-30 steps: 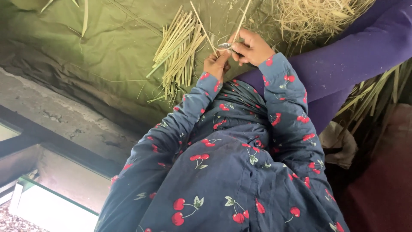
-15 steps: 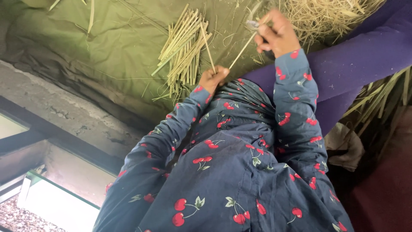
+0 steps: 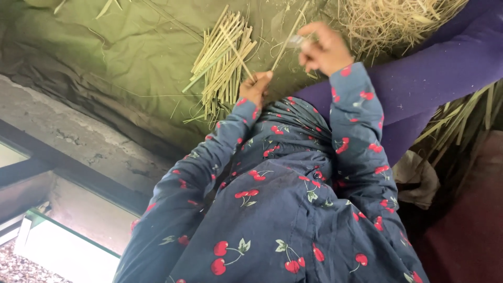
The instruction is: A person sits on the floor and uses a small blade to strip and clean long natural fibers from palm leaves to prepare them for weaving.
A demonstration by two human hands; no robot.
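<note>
Head view: my left hand (image 3: 255,86) pinches one straw stalk (image 3: 287,39) low, my right hand (image 3: 325,50) grips it higher; light, stiff, brittle, best held near its ends

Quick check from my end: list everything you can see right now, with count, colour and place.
cut straw stalks: one bundle, count unclear, pale yellow-green, on the cloth by the left hand
single stalk: one, pale, running from the left hand up to the right hand
loose straw heap: one, tan, top right
cloth sheet: one, olive green, spread under the stalks
concrete ledge: one, grey, left below the cloth
small shiny tool: one, blurred, kind unclear, in the right hand
leg in purple: one, right
left hand: pinching the stalk's lower end
right hand: closed on the tool
</note>
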